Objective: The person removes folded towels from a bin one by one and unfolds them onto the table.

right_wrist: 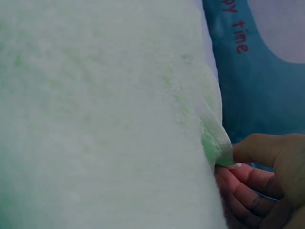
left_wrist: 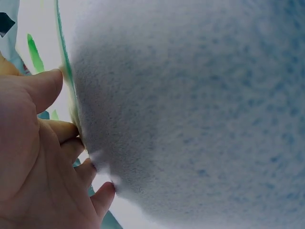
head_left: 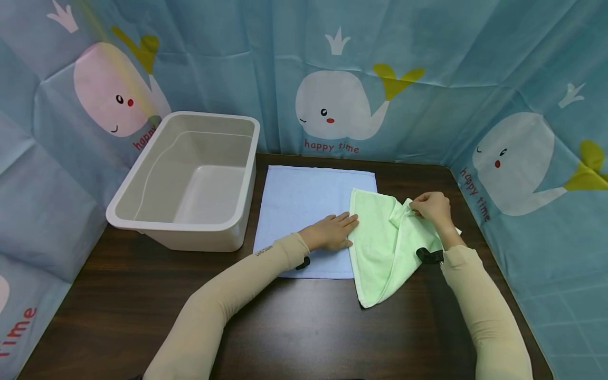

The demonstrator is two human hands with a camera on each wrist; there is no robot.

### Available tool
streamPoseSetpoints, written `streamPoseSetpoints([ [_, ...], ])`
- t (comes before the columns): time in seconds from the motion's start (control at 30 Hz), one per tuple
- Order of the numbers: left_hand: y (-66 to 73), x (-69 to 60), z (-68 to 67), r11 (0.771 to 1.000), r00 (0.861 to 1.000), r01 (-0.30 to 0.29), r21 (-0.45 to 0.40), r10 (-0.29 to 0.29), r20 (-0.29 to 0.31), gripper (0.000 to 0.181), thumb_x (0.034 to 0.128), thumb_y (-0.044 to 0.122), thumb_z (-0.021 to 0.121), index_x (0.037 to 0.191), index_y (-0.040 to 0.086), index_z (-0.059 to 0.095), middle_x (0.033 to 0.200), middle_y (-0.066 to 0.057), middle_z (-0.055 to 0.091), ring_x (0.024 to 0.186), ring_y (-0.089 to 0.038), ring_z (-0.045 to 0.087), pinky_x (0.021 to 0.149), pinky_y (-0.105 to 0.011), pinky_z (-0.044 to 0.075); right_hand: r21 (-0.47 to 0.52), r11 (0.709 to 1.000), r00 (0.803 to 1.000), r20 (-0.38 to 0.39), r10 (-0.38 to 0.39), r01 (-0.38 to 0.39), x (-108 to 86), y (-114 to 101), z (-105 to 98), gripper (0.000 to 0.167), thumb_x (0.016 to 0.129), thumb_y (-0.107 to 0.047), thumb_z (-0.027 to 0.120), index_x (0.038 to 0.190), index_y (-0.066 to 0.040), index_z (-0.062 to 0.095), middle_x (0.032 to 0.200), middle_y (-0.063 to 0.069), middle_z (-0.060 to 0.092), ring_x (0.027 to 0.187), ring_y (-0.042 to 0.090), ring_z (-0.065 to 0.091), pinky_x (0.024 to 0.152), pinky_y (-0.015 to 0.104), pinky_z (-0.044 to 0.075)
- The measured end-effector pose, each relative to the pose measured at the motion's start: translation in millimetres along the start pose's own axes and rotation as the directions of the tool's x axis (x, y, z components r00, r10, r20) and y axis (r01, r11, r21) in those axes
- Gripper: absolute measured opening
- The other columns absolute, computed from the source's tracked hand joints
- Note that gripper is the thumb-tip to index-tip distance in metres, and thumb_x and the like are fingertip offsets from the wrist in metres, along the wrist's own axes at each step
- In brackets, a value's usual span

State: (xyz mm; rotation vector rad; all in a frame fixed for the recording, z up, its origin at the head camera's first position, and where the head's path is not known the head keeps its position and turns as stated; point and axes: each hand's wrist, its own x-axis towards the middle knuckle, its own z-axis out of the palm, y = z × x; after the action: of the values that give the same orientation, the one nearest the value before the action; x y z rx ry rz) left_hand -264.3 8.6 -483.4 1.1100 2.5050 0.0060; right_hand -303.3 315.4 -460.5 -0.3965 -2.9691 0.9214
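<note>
A light green towel (head_left: pixel 375 232) lies crumpled and partly folded, its left part over a flat pale blue towel (head_left: pixel 304 200). My left hand (head_left: pixel 331 232) rests on the blue towel with its fingers stretched out, fingertips at the green towel's left edge. In the left wrist view, the fingers (left_wrist: pixel 102 198) look straight and spread along the cloth. My right hand (head_left: pixel 433 208) pinches a raised part of the green towel near its upper right. The right wrist view shows thumb and fingers (right_wrist: pixel 248 179) gripping that cloth edge.
A grey-white plastic tub (head_left: pixel 185 227) stands at the back left of the dark wooden table (head_left: pixel 294 327), beside the blue towel. A blue curtain (head_left: pixel 266 79) with whale prints hangs behind and along both sides.
</note>
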Motion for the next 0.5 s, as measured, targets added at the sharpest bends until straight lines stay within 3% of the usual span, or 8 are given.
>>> streamPoseSetpoints([
  [0.2,0.8,0.7,0.0,1.000,1.000,-0.008,-0.012,0.008,-0.004,0.068,0.1063,0.045,0.033,0.161,0.016,0.006,0.170,0.001,-0.001,0.158,-0.020,0.001,0.127,-0.044,0.018,0.020,1.000,1.000,-0.009,-0.014,0.014,-2.8,3.9,-1.5,0.022,0.089,-0.017,0.071,0.097,0.003,0.076,0.071,0.010,0.075,0.055,0.008,0.065,0.053,0.021,0.052],
  [0.5,3.7,4.0,0.8,1.000,1.000,-0.008,-0.008,0.008,-0.002,0.068,0.1062,0.046,0.033,0.161,0.016,0.005,0.170,0.003,-0.002,0.158,-0.018,0.000,0.127,-0.043,0.016,0.040,0.999,0.999,-0.021,-0.024,0.025,-24.7,16.5,-31.4,0.023,0.091,-0.017,0.069,0.101,0.003,0.074,0.073,0.007,0.075,0.064,0.018,0.071,0.062,0.033,0.058],
])
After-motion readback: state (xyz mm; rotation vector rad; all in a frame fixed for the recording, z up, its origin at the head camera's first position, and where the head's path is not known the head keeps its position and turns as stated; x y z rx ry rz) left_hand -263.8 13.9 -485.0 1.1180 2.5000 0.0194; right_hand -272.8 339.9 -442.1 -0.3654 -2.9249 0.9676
